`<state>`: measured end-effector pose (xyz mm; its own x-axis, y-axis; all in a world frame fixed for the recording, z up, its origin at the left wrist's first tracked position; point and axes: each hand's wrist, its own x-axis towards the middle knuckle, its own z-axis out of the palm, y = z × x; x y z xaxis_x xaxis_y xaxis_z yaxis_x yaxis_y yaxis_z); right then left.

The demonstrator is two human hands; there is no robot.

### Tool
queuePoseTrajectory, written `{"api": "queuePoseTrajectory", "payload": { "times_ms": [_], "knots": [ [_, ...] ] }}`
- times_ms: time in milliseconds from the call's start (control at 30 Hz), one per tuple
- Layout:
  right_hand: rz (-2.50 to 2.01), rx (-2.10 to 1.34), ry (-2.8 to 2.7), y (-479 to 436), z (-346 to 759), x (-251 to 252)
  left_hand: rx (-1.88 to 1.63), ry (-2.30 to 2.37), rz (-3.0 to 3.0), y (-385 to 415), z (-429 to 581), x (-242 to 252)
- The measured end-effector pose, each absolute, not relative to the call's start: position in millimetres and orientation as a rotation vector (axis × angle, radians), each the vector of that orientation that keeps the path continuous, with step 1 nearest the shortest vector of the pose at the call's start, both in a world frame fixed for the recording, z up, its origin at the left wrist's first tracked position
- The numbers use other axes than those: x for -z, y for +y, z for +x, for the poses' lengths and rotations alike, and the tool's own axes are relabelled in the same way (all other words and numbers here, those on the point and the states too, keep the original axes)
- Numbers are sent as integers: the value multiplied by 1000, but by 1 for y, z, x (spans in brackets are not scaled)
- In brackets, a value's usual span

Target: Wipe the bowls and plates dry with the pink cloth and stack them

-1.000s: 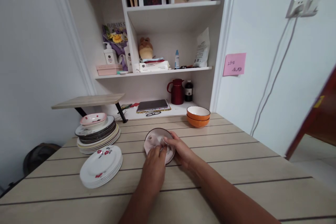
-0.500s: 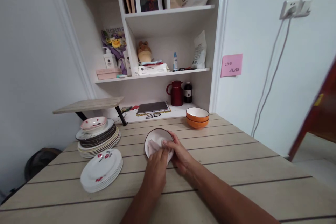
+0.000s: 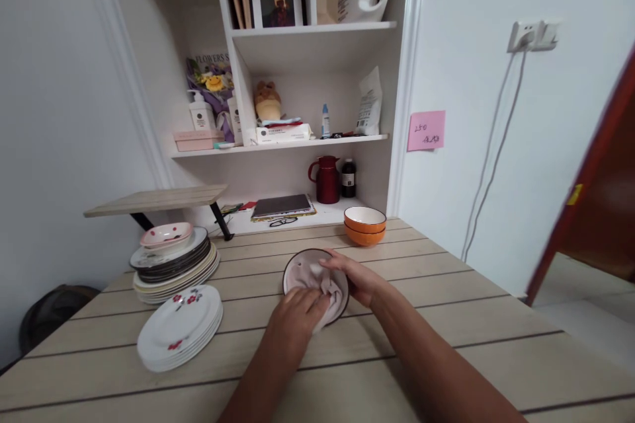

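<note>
Over the middle of the table, a dark-rimmed bowl (image 3: pixel 292 276) is tilted with its inside towards me. My right hand (image 3: pixel 361 277) grips its right edge, thumb over the rim and the other fingers behind the bowl. A crumpled pale pinkish cloth (image 3: pixel 333 291) lies against the inside, covering much of it. My left hand (image 3: pixel 298 312) is closed on this cloth and presses it into the bowl; its fingertips are partly hidden in the folds. Beyond my right hand stand two stacked orange bowls (image 3: pixel 365 238), white inside.
At the left sit a stack of flowered white plates (image 3: pixel 186 327) and a taller plate stack (image 3: pixel 173 271) topped by a pink-dotted bowl (image 3: pixel 166 234). A small raised shelf (image 3: pixel 159 200) stands behind them. Farther back are a laptop (image 3: pixel 281 205), glasses (image 3: pixel 283 221) and a red jug (image 3: pixel 327 182).
The bowl has shifted slightly right and turned more towards me. My left hand has moved the cloth, which now spreads over more of the inside. The view has turned slightly right.
</note>
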<state>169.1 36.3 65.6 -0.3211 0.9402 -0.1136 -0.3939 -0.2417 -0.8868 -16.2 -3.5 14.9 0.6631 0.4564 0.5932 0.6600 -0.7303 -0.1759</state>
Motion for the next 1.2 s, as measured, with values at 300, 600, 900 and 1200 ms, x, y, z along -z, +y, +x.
{"api": "queuePoseTrajectory", "payload": {
  "times_ms": [300,600,900,1200],
  "knots": [
    [-501,-1774,-900,28,144,-57,911,-1058,-2172,-15,-9,-15],
    [-583,-1722,-759,10,96,-42,1001,-1234,-2110,-12,-12,-7],
    [-760,-1607,-906,26,146,-63,841,-1027,-2305,-6,-7,-13],
    [-653,-1748,-991,23,162,-70,970,-824,-2004,-20,-6,-21]
  ]
}}
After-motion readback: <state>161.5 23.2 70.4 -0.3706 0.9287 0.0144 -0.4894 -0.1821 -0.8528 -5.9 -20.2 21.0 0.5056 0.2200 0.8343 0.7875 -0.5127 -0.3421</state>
